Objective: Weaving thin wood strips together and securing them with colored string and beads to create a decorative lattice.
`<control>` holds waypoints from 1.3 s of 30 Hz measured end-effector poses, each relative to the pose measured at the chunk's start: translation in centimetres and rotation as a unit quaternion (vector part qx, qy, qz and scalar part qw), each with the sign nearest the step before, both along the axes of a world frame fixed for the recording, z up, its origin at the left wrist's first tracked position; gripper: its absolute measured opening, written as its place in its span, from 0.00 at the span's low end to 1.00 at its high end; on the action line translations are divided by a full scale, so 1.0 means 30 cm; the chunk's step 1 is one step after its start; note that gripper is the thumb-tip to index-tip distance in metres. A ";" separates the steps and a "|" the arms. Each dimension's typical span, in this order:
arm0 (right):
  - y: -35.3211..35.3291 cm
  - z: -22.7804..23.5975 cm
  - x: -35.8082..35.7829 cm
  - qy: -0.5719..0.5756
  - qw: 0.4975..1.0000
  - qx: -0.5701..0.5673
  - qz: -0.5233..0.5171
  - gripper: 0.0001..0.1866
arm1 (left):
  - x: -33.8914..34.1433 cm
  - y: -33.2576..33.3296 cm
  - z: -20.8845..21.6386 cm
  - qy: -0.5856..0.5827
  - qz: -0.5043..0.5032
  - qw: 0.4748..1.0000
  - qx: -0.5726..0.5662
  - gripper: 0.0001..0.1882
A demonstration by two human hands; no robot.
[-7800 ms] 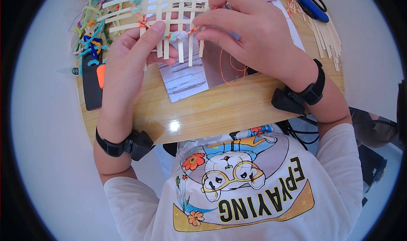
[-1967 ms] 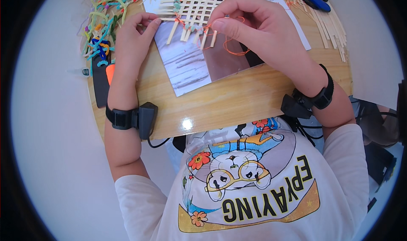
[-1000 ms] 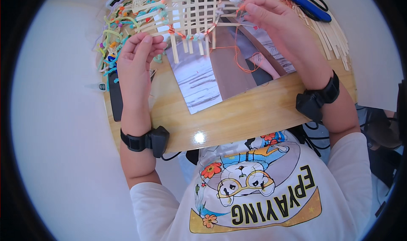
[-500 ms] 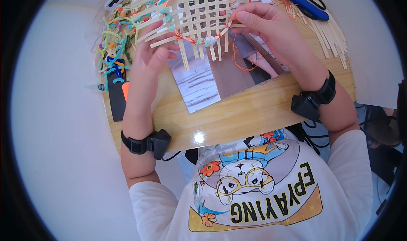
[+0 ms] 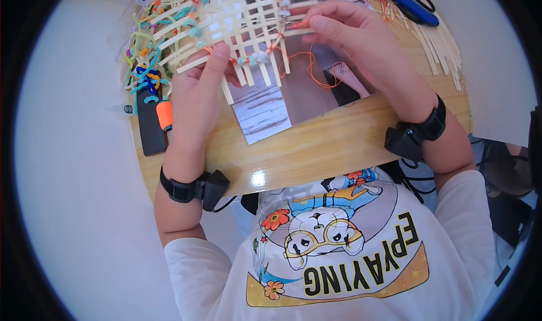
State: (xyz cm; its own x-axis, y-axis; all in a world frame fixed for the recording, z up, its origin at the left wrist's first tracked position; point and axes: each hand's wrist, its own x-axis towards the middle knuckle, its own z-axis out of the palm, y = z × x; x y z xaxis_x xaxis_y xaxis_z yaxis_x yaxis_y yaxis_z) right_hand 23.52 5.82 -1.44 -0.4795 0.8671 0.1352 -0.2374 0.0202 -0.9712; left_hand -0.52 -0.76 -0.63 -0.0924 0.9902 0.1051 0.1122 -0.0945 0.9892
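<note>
A panel woven from pale flat strips (image 5: 252, 37), see-through between the strips, is raised above the table. Orange thread and pale blue and white fuzzy yarn run round its edge. My left hand (image 5: 199, 89) grips its lower left corner, thumb on top and fingers underneath. At the panel's right edge my right hand (image 5: 351, 34) is closed, thumb against forefinger, on orange thread (image 5: 311, 72). That thread trails in loose loops over a glossy printed sheet (image 5: 262, 115) beneath the panel. The right hand's other fingers are partly hidden.
Coloured fuzzy wire pieces (image 5: 148, 75) are heaped at the left. Beside them lie a dark flat bar (image 5: 149, 132) and an orange thread spool (image 5: 164, 115). Blue-handled pliers (image 5: 407, 3) and loose pale strips (image 5: 437, 47) lie at the far right.
The panel has tilted and shifted left and down. My left thumb has come over its corner onto the strips. The right hand stays nearly in place, thread in its fingers.
</note>
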 end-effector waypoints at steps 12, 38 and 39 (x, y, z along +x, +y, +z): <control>-0.007 0.075 0.017 -0.041 0.995 0.064 -0.069 0.06 | -0.014 -0.011 0.018 0.055 0.026 0.997 0.055 0.17; -0.044 0.037 -0.023 -0.040 0.985 -0.044 0.164 0.07 | -0.016 -0.019 0.050 -0.106 0.048 0.993 0.037 0.19; -0.049 0.017 -0.026 -0.012 0.979 -0.039 0.201 0.07 | -0.006 -0.021 0.052 -0.118 0.058 0.991 0.023 0.19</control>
